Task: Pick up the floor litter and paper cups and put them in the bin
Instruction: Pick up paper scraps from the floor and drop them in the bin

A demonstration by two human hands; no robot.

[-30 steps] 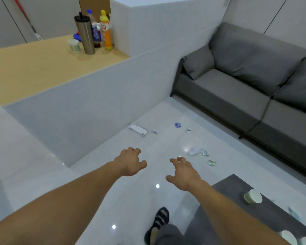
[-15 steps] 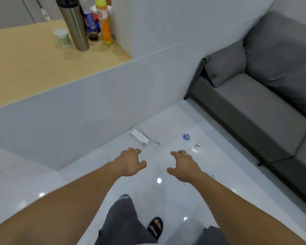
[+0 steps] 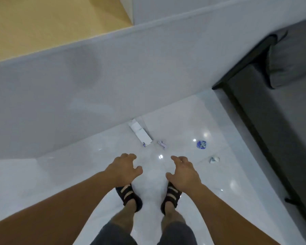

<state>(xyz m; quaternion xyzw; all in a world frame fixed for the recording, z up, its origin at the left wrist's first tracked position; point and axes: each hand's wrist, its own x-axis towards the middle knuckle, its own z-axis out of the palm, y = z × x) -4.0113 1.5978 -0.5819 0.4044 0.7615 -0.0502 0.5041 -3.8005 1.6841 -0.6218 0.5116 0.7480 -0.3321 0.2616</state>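
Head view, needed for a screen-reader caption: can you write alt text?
The left hand and right hand, both empty, reach toward litter on a white floor: a white carton, a purple scrap, a blue wrapper and a crumpled paper. A grey sofa stands at right.

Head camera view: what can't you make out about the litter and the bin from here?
Bin, paper cups: outside the head view.
Blue wrapper, purple scrap: head view, too small and blurred to identify.
White box: head view, print at its near end blurred.
Sofa: cut off by the right edge.
Sandals: toes hidden behind the left hand and right hand.
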